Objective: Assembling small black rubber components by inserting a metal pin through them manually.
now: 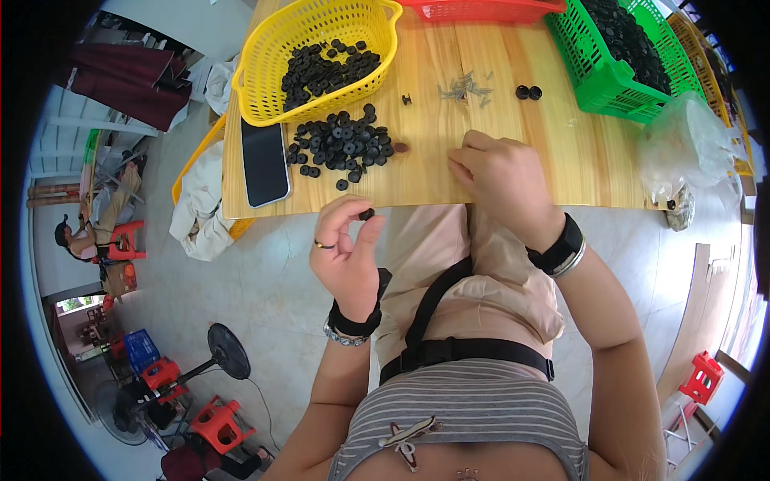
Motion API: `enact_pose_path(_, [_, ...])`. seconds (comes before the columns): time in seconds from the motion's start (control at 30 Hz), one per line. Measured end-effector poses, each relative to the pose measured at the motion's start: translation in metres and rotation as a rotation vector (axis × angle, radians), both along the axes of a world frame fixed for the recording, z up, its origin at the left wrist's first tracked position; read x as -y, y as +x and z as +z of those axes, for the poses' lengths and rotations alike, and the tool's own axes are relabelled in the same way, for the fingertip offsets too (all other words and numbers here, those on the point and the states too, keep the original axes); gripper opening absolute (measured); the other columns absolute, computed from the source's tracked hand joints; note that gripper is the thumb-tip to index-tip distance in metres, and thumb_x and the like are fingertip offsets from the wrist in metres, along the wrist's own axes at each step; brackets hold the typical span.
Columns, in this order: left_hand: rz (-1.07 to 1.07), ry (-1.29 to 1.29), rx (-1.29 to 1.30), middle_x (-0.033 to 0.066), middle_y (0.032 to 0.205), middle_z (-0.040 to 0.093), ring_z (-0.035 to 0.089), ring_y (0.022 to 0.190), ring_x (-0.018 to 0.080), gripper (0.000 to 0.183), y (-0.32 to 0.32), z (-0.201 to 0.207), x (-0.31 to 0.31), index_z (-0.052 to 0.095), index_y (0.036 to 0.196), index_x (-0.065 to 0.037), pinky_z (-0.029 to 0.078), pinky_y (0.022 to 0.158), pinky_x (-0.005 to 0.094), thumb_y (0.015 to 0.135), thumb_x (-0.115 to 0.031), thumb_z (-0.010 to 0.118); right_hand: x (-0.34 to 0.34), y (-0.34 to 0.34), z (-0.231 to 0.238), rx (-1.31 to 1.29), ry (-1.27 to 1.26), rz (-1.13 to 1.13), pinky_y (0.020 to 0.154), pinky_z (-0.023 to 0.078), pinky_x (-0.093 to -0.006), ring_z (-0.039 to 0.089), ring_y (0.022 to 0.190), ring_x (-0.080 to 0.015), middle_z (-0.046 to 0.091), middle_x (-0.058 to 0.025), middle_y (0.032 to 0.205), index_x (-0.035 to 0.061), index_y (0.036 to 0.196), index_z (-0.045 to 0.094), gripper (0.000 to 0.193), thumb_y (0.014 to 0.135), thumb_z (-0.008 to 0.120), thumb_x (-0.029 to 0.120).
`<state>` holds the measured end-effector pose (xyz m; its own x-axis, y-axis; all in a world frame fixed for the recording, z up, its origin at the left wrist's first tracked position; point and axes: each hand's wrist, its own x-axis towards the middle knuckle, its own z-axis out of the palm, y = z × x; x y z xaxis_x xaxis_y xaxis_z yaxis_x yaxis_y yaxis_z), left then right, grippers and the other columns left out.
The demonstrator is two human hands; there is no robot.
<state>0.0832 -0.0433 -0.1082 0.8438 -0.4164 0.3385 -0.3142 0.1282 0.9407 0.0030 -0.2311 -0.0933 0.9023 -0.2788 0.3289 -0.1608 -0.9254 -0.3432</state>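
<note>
Just off the table's front edge, my left hand (346, 260) pinches a small black round part (366, 214) between thumb and forefinger. My right hand (505, 178) is closed above the front of the wooden table (433, 180), fingers curled down; whatever they may hold is hidden. Beyond my left hand lies a loose pile of small black round parts (345, 144), some showing a centre hole. A brown disc (401, 147) sits at the pile's right side. Farther back are thin metal pins (468, 90), a single black piece (407, 99) and two black round caps (528, 92).
A yellow basket (261, 76) of black parts stands back left, with a phone (265, 164) before it. Behind are a red basket (473, 11) and a green basket (597, 84) full of black parts. A plastic bag (682, 144) hangs at the right edge.
</note>
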Motion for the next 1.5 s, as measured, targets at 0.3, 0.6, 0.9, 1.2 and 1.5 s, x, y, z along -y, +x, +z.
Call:
enact_pose_path(0.3, [-0.225, 0.187, -0.018, 0.0106, 0.09, 0.062, 0.058, 0.082, 0.0138, 0.017, -0.022, 0.028, 0.013, 0.06, 0.099, 0.005, 0.044, 0.078, 0.0236, 0.084, 0.002, 0.053, -0.021, -0.023, 0.025, 0.333, 0.697, -0.003, 0.053, 0.042, -0.0238, 0.053, 0.058, -0.0159, 0.052, -0.008, 0.075, 0.001, 0.082, 0.057, 0.005, 0.078, 0.055, -0.002])
enact_pose_path(0.6, [-0.457, -0.067, -0.346, 0.0119, 0.095, 0.061, 0.06, 0.087, 0.0164, 0.025, -0.04, 0.048, 0.023, 0.053, 0.101, 0.004, 0.049, 0.079, 0.0271, 0.077, 0.01, 0.059, -0.037, -0.054, 0.044, 0.43, 1.193, 0.094, 0.056, 0.041, -0.0205, 0.057, 0.07, -0.0104, 0.054, -0.0053, 0.084, 0.0006, 0.085, 0.063, 0.009, 0.077, 0.06, -0.004])
enact_pose_path(0.9, [-0.458, -0.058, -0.298, 0.0163, 0.098, 0.062, 0.061, 0.088, 0.018, 0.023, -0.045, 0.053, 0.017, 0.055, 0.097, 0.005, 0.05, 0.078, 0.0277, 0.075, 0.012, 0.06, -0.04, -0.059, 0.051, 0.365, 0.751, 0.026, 0.055, 0.039, -0.0239, 0.05, 0.064, -0.0146, 0.053, -0.0051, 0.077, 0.0047, 0.082, 0.066, 0.017, 0.068, 0.065, -0.004])
enact_pose_path(1.2, [-0.445, 0.007, -0.208, 0.0156, 0.101, 0.062, 0.06, 0.088, 0.0155, 0.026, -0.041, 0.052, 0.016, 0.059, 0.1, 0.005, 0.05, 0.077, 0.0248, 0.075, 0.011, 0.06, -0.039, -0.057, 0.052, 0.392, 0.379, 0.004, 0.058, 0.036, -0.0289, 0.048, 0.065, -0.0189, 0.053, -0.0033, 0.074, 0.0086, 0.078, 0.065, 0.022, 0.058, 0.067, 0.0])
enact_pose_path(1.5, [-0.363, 0.144, -0.131, 0.011, 0.091, 0.065, 0.061, 0.08, 0.0103, 0.029, -0.039, 0.049, 0.017, 0.062, 0.101, 0.002, 0.049, 0.07, 0.0213, 0.073, 0.008, 0.065, -0.04, -0.056, 0.047, 0.443, 0.204, 0.037, 0.057, 0.034, -0.0282, 0.048, 0.061, -0.017, 0.054, -0.0006, 0.073, 0.0083, 0.08, 0.066, 0.026, 0.054, 0.069, 0.004])
